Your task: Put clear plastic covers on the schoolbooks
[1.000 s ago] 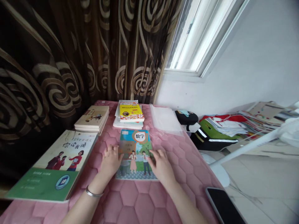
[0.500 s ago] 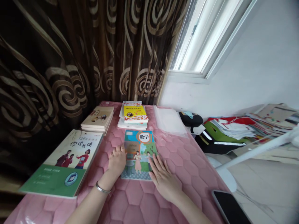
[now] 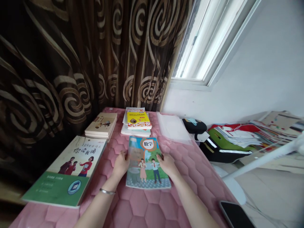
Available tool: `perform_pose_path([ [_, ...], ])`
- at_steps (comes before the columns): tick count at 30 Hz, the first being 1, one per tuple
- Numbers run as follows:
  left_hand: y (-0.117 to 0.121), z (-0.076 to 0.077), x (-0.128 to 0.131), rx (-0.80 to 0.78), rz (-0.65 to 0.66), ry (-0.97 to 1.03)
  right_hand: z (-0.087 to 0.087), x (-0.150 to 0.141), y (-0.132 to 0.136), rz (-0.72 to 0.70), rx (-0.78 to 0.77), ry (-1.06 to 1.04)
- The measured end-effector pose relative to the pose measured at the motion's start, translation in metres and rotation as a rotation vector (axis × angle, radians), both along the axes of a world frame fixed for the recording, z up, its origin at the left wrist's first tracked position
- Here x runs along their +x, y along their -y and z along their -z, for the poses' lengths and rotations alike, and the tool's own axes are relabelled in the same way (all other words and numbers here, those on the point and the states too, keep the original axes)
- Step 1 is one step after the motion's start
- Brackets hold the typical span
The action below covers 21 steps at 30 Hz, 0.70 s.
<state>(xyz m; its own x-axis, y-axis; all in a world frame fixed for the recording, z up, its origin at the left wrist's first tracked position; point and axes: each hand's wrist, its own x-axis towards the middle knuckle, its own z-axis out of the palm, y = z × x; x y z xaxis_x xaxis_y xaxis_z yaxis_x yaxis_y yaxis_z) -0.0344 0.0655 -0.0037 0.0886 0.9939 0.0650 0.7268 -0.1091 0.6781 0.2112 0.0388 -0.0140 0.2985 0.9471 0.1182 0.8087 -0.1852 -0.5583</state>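
A math textbook (image 3: pixel 147 167) with a blue and green cover lies in front of me, its title upright. My left hand (image 3: pixel 121 163) is closed on its left edge, the fingertips partly tucked out of sight. On the opposite edge, my right hand (image 3: pixel 167 162) grips with the thumb over the cover and the other fingers beneath or behind it. A large green and white book (image 3: pixel 68 171) rests to the left of my left hand. Behind the textbook stands a pile topped by a yellow book (image 3: pixel 139 118).
Small tan books (image 3: pixel 102 124) are stacked at the back left. Clear plastic sheets (image 3: pixel 173 126) lie at the back right of the pink quilted table cover (image 3: pixel 140 210). A phone (image 3: pixel 235 213) is at the front right edge, near a white lamp stand (image 3: pixel 258 161). A green and black bag (image 3: pixel 223 150) sits beyond.
My right hand went from lying flat over the textbook's right side to gripping its edge. The left hand also closed on its edge. The textbook's whole front now shows, looking slightly larger.
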Motion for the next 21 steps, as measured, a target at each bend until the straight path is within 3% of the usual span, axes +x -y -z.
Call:
perform_pose_path([
  [5, -0.001, 0.001, 0.003, -0.061, 0.022, 0.249, 0.001, -0.002, 0.014, -0.028, 0.075, -0.070],
  [10, 0.015, -0.022, 0.009, 0.113, 0.056, 0.777, -0.032, -0.005, 0.031, 0.027, 0.400, -0.201],
  [13, 0.026, -0.035, 0.009, 0.258, 0.089, 0.836, -0.048, -0.003, 0.033, 0.030, 0.533, -0.261],
  [16, 0.030, -0.033, 0.007, 0.297, 0.120, 0.756, -0.037, 0.000, 0.029, 0.010, 0.579, -0.340],
  [21, 0.024, -0.012, 0.005, 0.180, 0.274, 0.643, 0.010, 0.007, 0.017, 0.017, 0.525, -0.482],
])
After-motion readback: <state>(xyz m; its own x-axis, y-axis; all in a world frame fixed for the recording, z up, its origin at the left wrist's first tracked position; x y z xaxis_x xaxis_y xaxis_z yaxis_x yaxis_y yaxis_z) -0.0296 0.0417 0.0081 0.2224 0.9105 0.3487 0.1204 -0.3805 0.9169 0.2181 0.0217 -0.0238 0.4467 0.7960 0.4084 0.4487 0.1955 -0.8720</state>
